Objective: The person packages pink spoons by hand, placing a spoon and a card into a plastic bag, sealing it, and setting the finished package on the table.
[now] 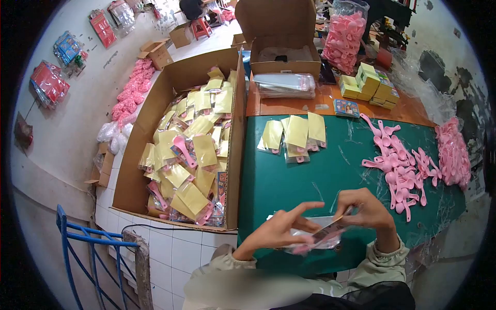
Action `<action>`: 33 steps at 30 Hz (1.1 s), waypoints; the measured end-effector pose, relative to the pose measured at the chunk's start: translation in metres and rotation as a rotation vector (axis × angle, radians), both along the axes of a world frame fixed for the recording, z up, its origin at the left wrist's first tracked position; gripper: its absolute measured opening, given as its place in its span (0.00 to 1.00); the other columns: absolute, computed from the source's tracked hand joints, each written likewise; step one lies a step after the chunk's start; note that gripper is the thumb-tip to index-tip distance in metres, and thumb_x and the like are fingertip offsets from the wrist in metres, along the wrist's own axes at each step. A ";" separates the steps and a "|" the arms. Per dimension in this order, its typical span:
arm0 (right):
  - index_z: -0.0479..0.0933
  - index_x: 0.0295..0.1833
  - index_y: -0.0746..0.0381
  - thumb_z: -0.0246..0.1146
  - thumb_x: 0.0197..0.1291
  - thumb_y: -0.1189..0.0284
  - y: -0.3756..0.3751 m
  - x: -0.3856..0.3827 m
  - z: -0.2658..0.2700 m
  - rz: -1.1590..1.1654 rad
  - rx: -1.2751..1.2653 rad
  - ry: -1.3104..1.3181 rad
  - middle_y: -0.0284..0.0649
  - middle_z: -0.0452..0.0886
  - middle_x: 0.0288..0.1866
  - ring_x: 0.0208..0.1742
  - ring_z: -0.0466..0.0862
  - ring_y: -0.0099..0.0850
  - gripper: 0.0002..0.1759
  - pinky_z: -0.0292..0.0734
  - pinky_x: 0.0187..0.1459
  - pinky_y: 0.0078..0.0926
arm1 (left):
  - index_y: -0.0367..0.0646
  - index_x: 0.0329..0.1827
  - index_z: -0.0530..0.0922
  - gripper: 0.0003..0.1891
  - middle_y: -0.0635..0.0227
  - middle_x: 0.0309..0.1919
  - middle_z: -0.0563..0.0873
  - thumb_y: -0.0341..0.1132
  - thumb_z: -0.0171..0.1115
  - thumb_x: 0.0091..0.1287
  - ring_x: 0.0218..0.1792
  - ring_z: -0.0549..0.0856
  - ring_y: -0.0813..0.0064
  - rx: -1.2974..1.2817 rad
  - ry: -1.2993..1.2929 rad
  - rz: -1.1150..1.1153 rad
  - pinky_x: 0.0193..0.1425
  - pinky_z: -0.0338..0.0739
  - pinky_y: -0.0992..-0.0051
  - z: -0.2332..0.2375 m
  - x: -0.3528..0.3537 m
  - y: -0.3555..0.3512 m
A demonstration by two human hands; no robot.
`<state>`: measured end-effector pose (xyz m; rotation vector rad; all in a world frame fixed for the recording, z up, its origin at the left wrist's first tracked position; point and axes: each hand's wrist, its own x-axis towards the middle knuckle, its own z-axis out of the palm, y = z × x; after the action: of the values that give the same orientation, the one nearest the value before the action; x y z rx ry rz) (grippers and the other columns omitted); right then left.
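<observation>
My right hand [366, 208] pinches a small printed card [329, 229], which is tilted over a clear plastic bag [332, 242]. My left hand [281, 228] is at the bag's left side. Its index finger sticks out, while the thumb and another finger close on the plastic. Something pink, perhaps a spoon, shows blurred in the bag under the left fingertips. More clear plastic lies beneath both hands. Loose pink spoons [397, 165] are heaped to the right on the green table top [336, 150]. Packed bags with yellow card backs [297, 131] lie beyond my hands.
A large cardboard box [235, 150] full of packed bags stands left of the table. At the back are a stack of clear bags [284, 85], card stacks [361, 85] and an open carton [281, 66]. A bag of pink spoons [453, 152] lies at the right edge.
</observation>
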<state>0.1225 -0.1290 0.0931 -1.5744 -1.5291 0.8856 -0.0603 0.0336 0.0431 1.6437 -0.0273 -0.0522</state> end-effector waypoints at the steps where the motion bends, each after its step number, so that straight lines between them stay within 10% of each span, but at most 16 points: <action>1: 0.74 0.29 0.66 0.66 0.47 0.81 -0.009 0.002 -0.008 -0.104 -0.035 0.136 0.34 0.76 0.27 0.29 0.78 0.22 0.06 0.73 0.26 0.21 | 0.46 0.69 0.59 0.40 0.55 0.48 0.83 0.45 0.70 0.56 0.50 0.82 0.68 -0.100 -0.012 -0.062 0.53 0.76 0.70 0.000 -0.009 0.003; 7: 0.76 0.30 0.65 0.69 0.49 0.79 -0.025 -0.022 -0.017 -0.414 -0.176 0.574 0.29 0.74 0.25 0.29 0.75 0.16 0.07 0.70 0.31 0.13 | 0.42 0.69 0.57 0.33 0.61 0.43 0.83 0.24 0.63 0.61 0.44 0.81 0.80 -0.298 0.028 0.181 0.47 0.76 0.83 -0.016 -0.029 -0.001; 13: 0.77 0.31 0.67 0.69 0.50 0.79 -0.043 -0.037 -0.038 -0.437 -0.020 0.435 0.33 0.76 0.27 0.31 0.76 0.18 0.06 0.73 0.33 0.19 | 0.43 0.70 0.55 0.36 0.60 0.45 0.83 0.26 0.65 0.60 0.46 0.81 0.78 -0.315 0.044 0.127 0.48 0.78 0.78 -0.015 -0.038 -0.005; 17: 0.78 0.34 0.66 0.69 0.47 0.78 -0.041 -0.049 -0.047 -0.629 0.083 -0.042 0.38 0.78 0.29 0.32 0.79 0.24 0.08 0.75 0.35 0.23 | 0.47 0.71 0.54 0.32 0.54 0.50 0.81 0.31 0.59 0.66 0.48 0.83 0.66 0.102 0.039 0.563 0.49 0.80 0.72 -0.025 -0.043 -0.028; 19: 0.78 0.36 0.66 0.69 0.47 0.75 -0.024 -0.070 -0.035 -0.710 0.201 -0.180 0.40 0.78 0.30 0.32 0.80 0.28 0.10 0.76 0.35 0.24 | 0.49 0.73 0.45 0.31 0.55 0.51 0.80 0.33 0.49 0.72 0.48 0.83 0.63 -0.137 0.119 0.448 0.49 0.80 0.71 -0.041 -0.052 -0.037; 21: 0.77 0.43 0.64 0.68 0.48 0.72 -0.023 -0.077 -0.042 -0.470 0.120 -0.232 0.42 0.79 0.40 0.41 0.80 0.36 0.15 0.76 0.41 0.30 | 0.50 0.74 0.40 0.31 0.55 0.51 0.80 0.32 0.44 0.74 0.48 0.83 0.64 -0.506 0.154 0.359 0.48 0.80 0.70 -0.052 -0.056 -0.051; 24: 0.75 0.48 0.61 0.68 0.48 0.73 -0.022 -0.089 -0.050 -0.244 0.054 -0.289 0.43 0.75 0.48 0.47 0.76 0.40 0.19 0.73 0.46 0.33 | 0.52 0.74 0.36 0.30 0.53 0.50 0.80 0.31 0.39 0.75 0.49 0.83 0.67 -0.414 0.175 0.353 0.49 0.80 0.71 -0.058 -0.060 -0.052; 33: 0.73 0.40 0.65 0.66 0.51 0.75 -0.010 -0.110 -0.075 -0.244 0.046 -0.229 0.46 0.70 0.41 0.46 0.73 0.42 0.11 0.73 0.43 0.33 | 0.50 0.75 0.42 0.29 0.55 0.44 0.82 0.29 0.41 0.73 0.44 0.83 0.68 -0.204 0.138 0.313 0.53 0.76 0.69 -0.064 -0.067 -0.057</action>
<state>0.0126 -0.1389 0.0179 -1.8322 -1.4582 0.5456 -0.1268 -0.0234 -0.0207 1.4210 0.3206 0.0743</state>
